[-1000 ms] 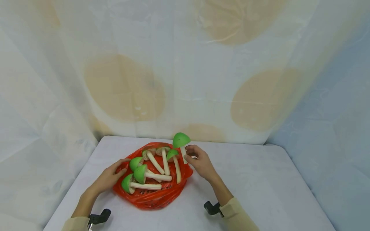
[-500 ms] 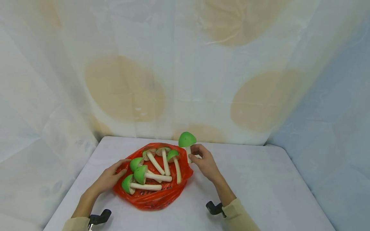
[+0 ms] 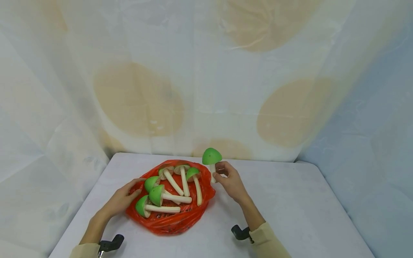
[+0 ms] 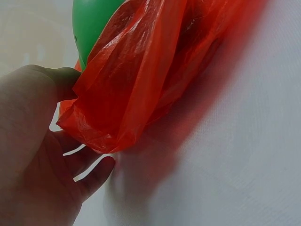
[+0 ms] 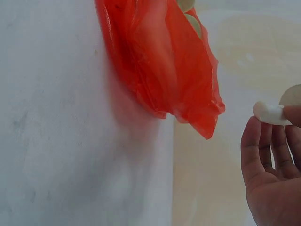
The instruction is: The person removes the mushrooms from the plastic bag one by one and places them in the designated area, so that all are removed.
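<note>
My right hand [image 3: 231, 183] pinches the pale stem of a toy mushroom [image 3: 212, 156] with a round green cap. It holds the mushroom cap-up just beyond the right rim of a red plastic bag [image 3: 171, 227]. In the right wrist view, the stem end [image 5: 268, 114] shows between thumb and fingers. My left hand [image 3: 119, 201] grips the bag's left edge, thumb over the rim and fingers under the red film [image 4: 122, 94]. Several more green-capped mushrooms lie in the opened bag, including one mushroom [image 3: 156, 195] at the front and another mushroom [image 3: 193, 173] at the right.
A white-covered table [image 3: 290, 208] carries the bag left of centre. Behind it hangs a pale sheet [image 3: 222, 96] with tan round patches, and more sheeting [image 3: 371, 143] closes off the sides. Black wrist-camera mounts [image 3: 111, 243] sit at both wrists.
My right hand has moved a little to the right, carrying the mushroom from over the bag's rim to beyond it. The left hand and the bag stay in place.
</note>
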Demonstrator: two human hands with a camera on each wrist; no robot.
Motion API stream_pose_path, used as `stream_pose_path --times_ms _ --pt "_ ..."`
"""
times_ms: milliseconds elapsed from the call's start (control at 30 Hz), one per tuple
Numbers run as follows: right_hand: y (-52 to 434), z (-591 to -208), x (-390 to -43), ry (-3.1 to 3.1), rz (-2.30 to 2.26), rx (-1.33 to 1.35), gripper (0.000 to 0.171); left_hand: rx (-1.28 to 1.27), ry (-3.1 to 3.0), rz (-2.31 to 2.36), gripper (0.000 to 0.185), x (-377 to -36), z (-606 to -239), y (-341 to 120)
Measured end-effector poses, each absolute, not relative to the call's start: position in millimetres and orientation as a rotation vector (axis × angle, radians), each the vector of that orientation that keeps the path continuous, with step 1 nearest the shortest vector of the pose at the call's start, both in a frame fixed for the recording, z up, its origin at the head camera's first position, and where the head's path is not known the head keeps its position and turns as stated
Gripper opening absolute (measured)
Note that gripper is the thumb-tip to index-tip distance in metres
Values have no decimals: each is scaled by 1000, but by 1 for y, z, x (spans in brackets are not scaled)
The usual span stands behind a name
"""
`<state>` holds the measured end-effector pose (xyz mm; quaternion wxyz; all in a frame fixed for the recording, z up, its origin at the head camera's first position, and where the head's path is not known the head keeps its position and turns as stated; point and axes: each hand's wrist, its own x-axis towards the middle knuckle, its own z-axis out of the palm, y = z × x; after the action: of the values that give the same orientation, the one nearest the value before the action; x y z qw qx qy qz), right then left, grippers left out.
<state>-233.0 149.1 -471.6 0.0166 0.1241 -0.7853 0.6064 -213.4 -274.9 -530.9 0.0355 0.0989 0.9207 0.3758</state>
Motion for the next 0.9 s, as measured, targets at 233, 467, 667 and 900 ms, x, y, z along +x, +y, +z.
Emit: stream_pose_path --times_ms 233,467,667,900 --pt "160 -480 -232 -2448 1840 358 26 330 2842 1162 39 -214 -532 -275" --pt "173 -488 -231 -2407 1877 297 26 329 2832 1165 40 -214 -532 -275" --pt "179 -491 -232 -2349 1922 288 33 356 2850 1161 41 -215 -529 -274" --pt "184 -497 -234 -2330 1955 265 40 343 2834 1166 41 -214 -529 -274"
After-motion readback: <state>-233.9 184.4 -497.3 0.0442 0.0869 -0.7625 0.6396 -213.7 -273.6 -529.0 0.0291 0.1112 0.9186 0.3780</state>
